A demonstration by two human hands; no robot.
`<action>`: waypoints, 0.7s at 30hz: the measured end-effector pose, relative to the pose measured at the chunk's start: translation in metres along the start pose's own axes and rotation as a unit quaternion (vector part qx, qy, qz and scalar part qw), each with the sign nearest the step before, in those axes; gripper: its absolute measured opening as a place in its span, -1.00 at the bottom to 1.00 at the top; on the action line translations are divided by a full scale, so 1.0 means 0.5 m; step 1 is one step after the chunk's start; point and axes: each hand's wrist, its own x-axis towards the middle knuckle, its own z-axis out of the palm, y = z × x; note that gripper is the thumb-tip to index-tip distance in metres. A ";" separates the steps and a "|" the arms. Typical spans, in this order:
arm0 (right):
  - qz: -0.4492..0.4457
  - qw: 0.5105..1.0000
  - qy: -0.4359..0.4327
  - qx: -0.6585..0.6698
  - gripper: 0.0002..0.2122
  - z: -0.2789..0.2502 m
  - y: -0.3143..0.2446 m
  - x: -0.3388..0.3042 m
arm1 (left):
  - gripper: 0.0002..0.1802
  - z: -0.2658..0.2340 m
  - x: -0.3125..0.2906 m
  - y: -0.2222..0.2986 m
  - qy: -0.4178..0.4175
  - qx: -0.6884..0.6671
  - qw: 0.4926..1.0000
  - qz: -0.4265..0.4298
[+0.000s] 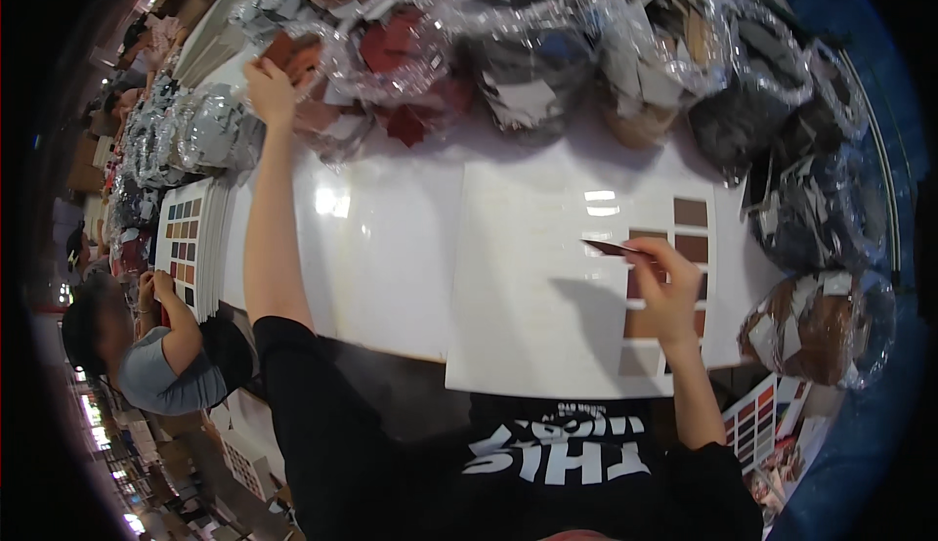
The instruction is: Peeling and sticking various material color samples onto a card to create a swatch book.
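Swatches, mostly brown rectangles point(691, 213), are filling two columns on a white paper sheet point(528, 287), apparently one gap left, as the right hand point(671, 294) is pinching a thin dark-brown piece point(605, 247) above it, the left hand point(269, 92) a reddish-brown square point(279, 49) by clear plastic bags point(337, 67).

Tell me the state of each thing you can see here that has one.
Left hand, gripping a reddish-brown swatch
Right hand, pinching a dark brown swatch above the white sheet
White sheet, lying flat, colour patches along its right side
Red-filled plastic bag, open-topped
Sheets at left, stacked
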 end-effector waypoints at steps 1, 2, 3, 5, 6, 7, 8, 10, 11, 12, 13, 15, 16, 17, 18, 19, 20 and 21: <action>-0.033 0.998 0.024 -0.039 -0.88 -0.031 0.014 -0.030 | -0.71 -0.046 -0.017 0.063 0.018 0.037 0.999 0.025; 0.014 0.999 0.026 -0.021 -0.87 -0.053 0.032 -0.055 | -0.71 -0.094 -0.014 0.071 -0.006 0.000 1.000 0.029; 0.073 0.997 0.033 -0.014 -0.86 -0.075 0.046 -0.088 | -0.71 -0.109 -0.031 0.081 -0.044 -0.047 0.998 0.027; 0.106 0.991 0.053 0.060 -0.82 -0.101 0.066 -0.130 | -0.78 -0.149 -0.117 0.175 -0.064 -0.167 0.979 0.100; 0.099 0.993 0.051 0.043 -0.83 -0.103 0.084 -0.143 | -0.80 -0.181 -0.173 0.209 -0.101 -0.235 0.964 0.077; 0.110 0.988 0.068 0.083 -0.86 -0.095 0.110 -0.162 | -0.81 -0.222 -0.232 0.240 -0.131 -0.299 0.944 0.051; 0.110 0.983 0.092 0.119 -0.90 -0.077 0.113 -0.173 | -0.82 -0.264 -0.302 0.268 -0.163 -0.266 0.946 0.089; 0.037 0.994 0.098 0.036 -0.91 -0.046 0.142 -0.194 | -0.80 -0.322 -0.442 0.300 -0.219 -0.172 0.951 0.137; 0.075 0.986 0.113 0.097 -0.94 -0.024 0.128 -0.188 | -0.77 -0.349 -0.507 0.320 -0.244 -0.211 0.941 0.099; 0.111 0.986 0.093 0.084 -0.96 -0.012 0.128 -0.191 | -0.74 -0.375 -0.565 0.324 -0.265 -0.195 0.941 0.082; 0.144 0.984 0.073 0.070 -0.96 -0.002 0.131 -0.191 | -0.73 -0.398 -0.612 0.340 -0.300 -0.201 0.929 0.077; 0.246 0.953 0.042 0.174 -0.88 0.021 0.134 -0.185 | -0.76 -0.433 -0.689 0.360 -0.375 -0.201 0.902 0.075; 0.286 0.935 0.013 0.208 -0.85 0.027 0.135 -0.181 | -0.76 -0.439 -0.718 0.368 -0.385 -0.232 0.886 0.110; 0.308 0.933 0.003 0.185 -0.83 0.037 0.135 -0.178 | -0.75 -0.451 -0.729 0.388 -0.423 -0.255 0.864 0.101; 0.310 0.933 0.003 0.183 -0.83 0.044 0.144 -0.179 | -0.74 -0.457 -0.741 0.407 -0.438 -0.248 0.857 0.112; 0.306 0.936 0.001 0.175 -0.83 0.052 0.155 -0.184 | -0.73 -0.464 -0.755 0.422 -0.453 -0.241 0.850 0.123; 0.302 0.938 -0.003 0.168 -0.83 0.057 0.159 -0.185 | -0.74 -0.471 -0.772 0.431 -0.475 -0.239 0.838 0.122; 0.303 0.941 -0.010 0.150 -0.82 0.057 0.154 -0.185 | -0.74 -0.473 -0.779 0.448 -0.494 -0.250 0.824 0.120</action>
